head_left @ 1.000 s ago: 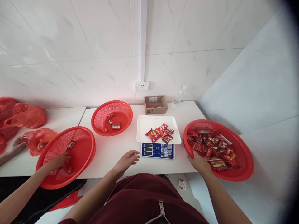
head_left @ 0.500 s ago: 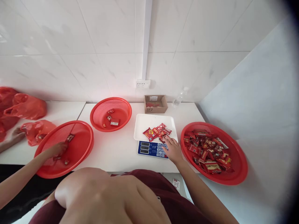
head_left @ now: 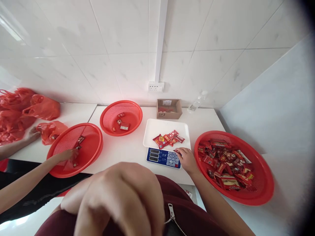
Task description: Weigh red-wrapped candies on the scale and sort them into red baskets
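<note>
My right hand (head_left: 187, 160) rests at the right front corner of the blue scale (head_left: 163, 157), fingers pinched round a small red candy packet (head_left: 176, 151). The scale's white tray (head_left: 152, 126) holds several red candy packets (head_left: 168, 139). Right of this hand, a big red basket (head_left: 261, 193) is full of red packets. My left hand (head_left: 118, 196) is raised close to the camera, back towards me. It is blurred, its bent fingers run off the bottom edge, and I cannot see what, if anything, is in it.
Another person's hand (head_left: 66, 154) reaches into the left red basket (head_left: 95, 147); their other hand (head_left: 33, 134) touches red plastic bags (head_left: 36, 109). A middle red basket (head_left: 134, 123) holds a few packets. A cardboard box (head_left: 169, 109), a clear bottle (head_left: 197, 103) and a wall socket (head_left: 156, 87) are at the back.
My right hand left the right basket, reached onto the tray, then drew back to the scale's corner with a packet. My left hand rose from the table towards the camera.
</note>
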Action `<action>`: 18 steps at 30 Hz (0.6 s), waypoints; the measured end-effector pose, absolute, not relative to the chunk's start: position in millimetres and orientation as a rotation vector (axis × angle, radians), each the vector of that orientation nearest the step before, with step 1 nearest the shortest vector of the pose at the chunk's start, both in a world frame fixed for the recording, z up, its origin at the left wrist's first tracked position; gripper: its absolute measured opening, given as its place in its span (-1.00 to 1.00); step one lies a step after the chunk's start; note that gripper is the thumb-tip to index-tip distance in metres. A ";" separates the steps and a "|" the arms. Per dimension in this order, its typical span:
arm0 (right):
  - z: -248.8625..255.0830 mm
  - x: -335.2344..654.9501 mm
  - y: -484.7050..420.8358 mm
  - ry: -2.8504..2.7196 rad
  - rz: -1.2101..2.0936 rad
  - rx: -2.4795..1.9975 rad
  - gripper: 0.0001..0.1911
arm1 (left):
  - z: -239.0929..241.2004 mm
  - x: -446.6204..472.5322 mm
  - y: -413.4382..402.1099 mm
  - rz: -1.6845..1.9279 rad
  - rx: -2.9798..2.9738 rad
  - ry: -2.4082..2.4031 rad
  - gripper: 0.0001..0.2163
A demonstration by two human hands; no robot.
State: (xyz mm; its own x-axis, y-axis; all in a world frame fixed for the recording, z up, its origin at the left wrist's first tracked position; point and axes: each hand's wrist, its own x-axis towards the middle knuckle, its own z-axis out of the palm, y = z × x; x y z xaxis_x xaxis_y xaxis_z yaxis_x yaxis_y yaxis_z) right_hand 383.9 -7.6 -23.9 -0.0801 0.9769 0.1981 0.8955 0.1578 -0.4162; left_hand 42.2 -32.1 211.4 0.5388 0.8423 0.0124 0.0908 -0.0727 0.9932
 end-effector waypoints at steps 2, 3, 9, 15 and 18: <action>-20.0 399.6 -16.9 -1.881 0.204 -1.768 -0.71 | 208.3 60.1 -27.2 0.768 1.540 0.700 -0.54; -17.5 410.4 -23.1 -1.805 0.163 -1.794 -0.71 | 204.5 66.9 -23.0 0.793 1.526 0.648 -0.55; -5.0 476.2 -59.2 -1.431 -0.159 -2.244 -0.62 | 156.3 87.1 -2.3 0.850 1.287 0.858 -0.65; -11.3 446.3 -24.7 -1.664 0.014 -2.051 -0.53 | 138.3 103.7 6.3 0.815 1.177 0.969 -0.65; -22.9 412.6 7.4 -1.792 0.208 -2.024 -0.51 | 144.1 107.4 6.7 0.800 1.207 0.995 -0.65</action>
